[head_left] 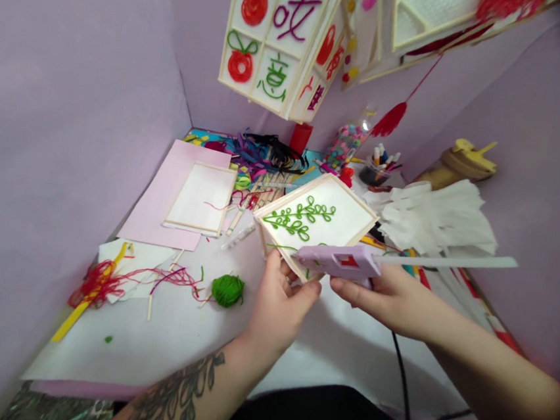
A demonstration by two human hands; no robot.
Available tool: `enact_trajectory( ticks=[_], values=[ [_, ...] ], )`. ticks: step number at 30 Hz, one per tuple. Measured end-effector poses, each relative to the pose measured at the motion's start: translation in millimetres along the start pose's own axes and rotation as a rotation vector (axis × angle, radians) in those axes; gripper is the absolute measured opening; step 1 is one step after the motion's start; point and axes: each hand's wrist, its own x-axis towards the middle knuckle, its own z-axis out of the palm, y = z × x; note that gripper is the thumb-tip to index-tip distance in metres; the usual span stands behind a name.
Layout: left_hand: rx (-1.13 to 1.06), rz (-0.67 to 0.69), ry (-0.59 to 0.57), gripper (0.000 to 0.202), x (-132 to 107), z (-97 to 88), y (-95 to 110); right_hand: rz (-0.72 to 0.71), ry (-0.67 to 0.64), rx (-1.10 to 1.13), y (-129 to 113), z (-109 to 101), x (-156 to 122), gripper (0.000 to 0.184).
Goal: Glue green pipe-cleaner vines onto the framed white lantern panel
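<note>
My left hand (283,303) is closed on the near corner of a white framed panel (344,209), which is edged with pale wooden strips. Green yarn (303,219) forms a leafy branch across its face. In my right hand (385,296) is a lilac hot glue gun (337,260), a long glue stick (448,260) poking out of its back. The gun's nozzle points left, over the lower part of the panel, and partly hides the yarn there. A ball of green yarn (227,290) lies on the table to the left of my left hand.
Decorated lanterns (276,44) hang above the table. Tangled red yarn (99,285), a yellow strip (71,322) and another framed panel (199,199) lie at left. Behind stand a bottle of pompoms (345,147) and a cup of markers (380,167). White paper (433,215) and a tumbler (455,167) are at right.
</note>
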Motion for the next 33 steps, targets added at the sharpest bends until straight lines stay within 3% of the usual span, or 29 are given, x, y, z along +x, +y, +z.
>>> enact_trajectory(
  ticks=[22, 33],
  values=[
    [0.016, 0.003, 0.001, 0.047, 0.4, 0.2, 1.6, 0.014, -0.014, -0.02, 1.2, -5.1, -6.8, 0.05],
    [0.008, 0.001, -0.007, 0.05, 0.3, 0.5, 1.4, 0.05, 0.007, -0.006, 1.5, -7.3, -7.7, 0.044]
  ],
)
